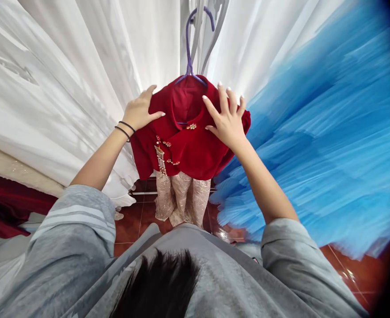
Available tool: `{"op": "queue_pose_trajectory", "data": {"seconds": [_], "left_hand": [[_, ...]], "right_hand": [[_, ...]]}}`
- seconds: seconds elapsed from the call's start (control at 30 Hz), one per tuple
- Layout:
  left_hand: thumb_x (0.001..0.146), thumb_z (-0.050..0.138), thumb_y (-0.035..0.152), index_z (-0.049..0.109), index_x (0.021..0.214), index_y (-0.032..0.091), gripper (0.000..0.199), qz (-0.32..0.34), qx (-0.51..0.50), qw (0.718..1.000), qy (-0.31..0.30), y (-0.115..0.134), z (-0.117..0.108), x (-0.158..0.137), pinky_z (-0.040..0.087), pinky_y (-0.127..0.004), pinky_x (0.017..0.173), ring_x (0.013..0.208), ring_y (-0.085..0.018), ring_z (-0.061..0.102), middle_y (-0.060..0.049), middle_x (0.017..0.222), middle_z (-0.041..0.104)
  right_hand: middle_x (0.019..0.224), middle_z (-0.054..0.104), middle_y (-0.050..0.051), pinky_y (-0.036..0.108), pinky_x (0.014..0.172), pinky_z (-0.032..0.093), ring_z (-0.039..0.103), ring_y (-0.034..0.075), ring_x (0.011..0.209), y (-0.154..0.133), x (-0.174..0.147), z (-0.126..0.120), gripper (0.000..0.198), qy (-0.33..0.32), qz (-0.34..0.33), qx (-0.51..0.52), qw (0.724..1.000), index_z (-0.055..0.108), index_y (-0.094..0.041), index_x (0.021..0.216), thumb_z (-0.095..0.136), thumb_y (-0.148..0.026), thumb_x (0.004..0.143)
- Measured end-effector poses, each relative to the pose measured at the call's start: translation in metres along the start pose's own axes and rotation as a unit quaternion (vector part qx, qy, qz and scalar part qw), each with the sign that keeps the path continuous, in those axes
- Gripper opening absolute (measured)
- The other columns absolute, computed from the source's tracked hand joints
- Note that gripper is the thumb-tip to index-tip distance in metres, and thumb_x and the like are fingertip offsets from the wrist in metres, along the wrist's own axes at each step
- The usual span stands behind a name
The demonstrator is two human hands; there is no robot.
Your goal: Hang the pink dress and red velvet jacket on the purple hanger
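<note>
A short red velvet jacket with a stand collar and jewelled fastenings hangs on a purple hanger. Beaded strands dangle from its front. My left hand rests at the jacket's left shoulder, thumb apart from the fingers. On the opposite shoulder lies my right hand, its fingers spread over the velvet. Neither hand is closed around the cloth. Below the jacket's hem shows a pale pink-beige patterned skirt, reaching down near the floor.
White draped fabric hangs at the left and behind. A large blue tulle garment fills the right side. Grey metal bars stand behind the hanger. Dark red cloth lies far left, and red tiles cover the floor.
</note>
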State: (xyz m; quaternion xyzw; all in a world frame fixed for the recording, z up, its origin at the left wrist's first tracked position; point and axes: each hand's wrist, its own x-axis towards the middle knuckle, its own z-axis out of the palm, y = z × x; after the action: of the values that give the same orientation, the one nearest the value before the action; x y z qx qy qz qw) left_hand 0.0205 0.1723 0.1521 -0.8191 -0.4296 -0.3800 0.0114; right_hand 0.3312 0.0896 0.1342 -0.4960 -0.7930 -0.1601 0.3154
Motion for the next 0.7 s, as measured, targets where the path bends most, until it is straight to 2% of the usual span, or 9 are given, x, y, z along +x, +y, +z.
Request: {"op": "queue_pose_trajectory", "data": {"seconds": [0.13,0.2,0.27,0.33,0.4,0.47,0.6,0.63,0.7], "left_hand": [[0.087,0.057,0.055,0.056,0.136,0.019,0.06,-0.034,-0.001,0.999,-0.004,0.011,0.003,-0.011,0.041,-0.043,0.107,0.129,-0.035,0.052,-0.016,0.121,0.067],[0.088,0.059,0.049,0.06,0.131,0.019,0.053,0.004,-0.003,1.0,-0.027,0.03,-0.003,-0.016,0.034,-0.047,0.114,0.137,-0.035,0.045,-0.015,0.124,0.066],[0.081,0.068,0.043,0.064,0.124,0.022,0.048,0.088,-0.014,0.991,-0.103,0.049,-0.007,-0.017,0.022,-0.053,0.122,0.142,-0.034,0.038,-0.011,0.128,0.064],[0.077,0.07,0.033,0.069,0.107,0.026,0.031,0.152,-0.038,0.969,-0.19,0.062,-0.006,-0.015,0.012,-0.055,0.126,0.138,-0.031,0.043,-0.005,0.116,0.067],[0.076,0.065,0.022,0.067,0.076,0.026,0.004,0.155,-0.057,0.96,-0.225,0.069,0.002,-0.007,0.012,-0.053,0.126,0.123,-0.028,0.055,-0.002,0.084,0.065],[0.074,0.062,0.014,0.054,0.052,0.022,0.024,0.114,-0.07,0.971,-0.2,0.07,0.014,0.007,0.021,-0.052,0.121,0.106,-0.027,0.062,0.0,0.06,0.049],[0.075,0.065,0.016,0.053,0.048,0.018,0.029,0.04,-0.105,0.987,-0.111,0.071,0.037,0.041,0.036,-0.048,0.104,0.102,-0.029,0.063,-0.001,0.054,0.044],[0.074,0.066,0.016,0.052,0.048,0.017,0.03,0.035,-0.105,0.988,-0.111,0.072,0.041,0.047,0.037,-0.046,0.102,0.103,-0.03,0.063,-0.001,0.054,0.044],[0.069,0.071,0.012,0.048,0.046,0.017,0.032,0.024,-0.117,0.986,-0.115,0.077,0.046,0.056,0.037,-0.044,0.102,0.101,-0.03,0.063,-0.001,0.055,0.044]], "right_hand": [[0.161,0.037,0.008,0.067,0.121,0.01,0.022,0.034,0.153,-0.001,0.019,0.009,0.041,-0.034,-0.062,0.006,0.998,0.059,-0.028,0.135,0.052,-0.022,0.095],[0.159,0.041,0.003,0.063,0.123,0.01,0.024,0.029,0.152,-0.01,0.017,0.011,0.037,-0.07,-0.129,0.004,0.989,0.062,-0.03,0.129,0.044,-0.02,0.098],[0.151,0.05,0.005,0.062,0.123,0.009,0.032,0.029,0.147,-0.022,0.009,0.015,0.037,-0.125,-0.219,-0.019,0.968,0.06,-0.026,0.131,0.048,-0.02,0.096],[0.135,0.061,0.014,0.06,0.122,0.014,0.047,0.03,0.131,-0.033,0.0,0.025,0.038,-0.188,-0.274,-0.067,0.941,0.061,-0.015,0.128,0.055,-0.024,0.092],[0.115,0.067,0.016,0.055,0.12,0.023,0.055,0.026,0.11,-0.04,-0.008,0.035,0.034,-0.229,-0.279,-0.111,0.926,0.063,-0.008,0.122,0.055,-0.024,0.093],[0.105,0.068,0.013,0.049,0.116,0.03,0.055,0.023,0.099,-0.042,-0.012,0.041,0.028,-0.24,-0.262,-0.126,0.926,0.066,-0.01,0.116,0.044,-0.017,0.099],[0.096,0.067,0.009,0.043,0.098,0.041,0.055,0.023,0.095,-0.044,-0.003,0.022,0.033,-0.254,-0.294,-0.094,0.917,0.07,-0.016,0.098,0.038,-0.012,0.1],[0.094,0.066,0.008,0.043,0.094,0.042,0.055,0.023,0.094,-0.045,0.002,0.013,0.033,-0.234,-0.302,-0.076,0.921,0.071,-0.017,0.096,0.039,-0.014,0.101],[0.094,0.065,0.008,0.045,0.095,0.04,0.055,0.024,0.097,-0.051,0.014,-0.003,0.037,-0.139,-0.274,-0.031,0.951,0.071,-0.019,0.099,0.035,-0.02,0.103]]}}
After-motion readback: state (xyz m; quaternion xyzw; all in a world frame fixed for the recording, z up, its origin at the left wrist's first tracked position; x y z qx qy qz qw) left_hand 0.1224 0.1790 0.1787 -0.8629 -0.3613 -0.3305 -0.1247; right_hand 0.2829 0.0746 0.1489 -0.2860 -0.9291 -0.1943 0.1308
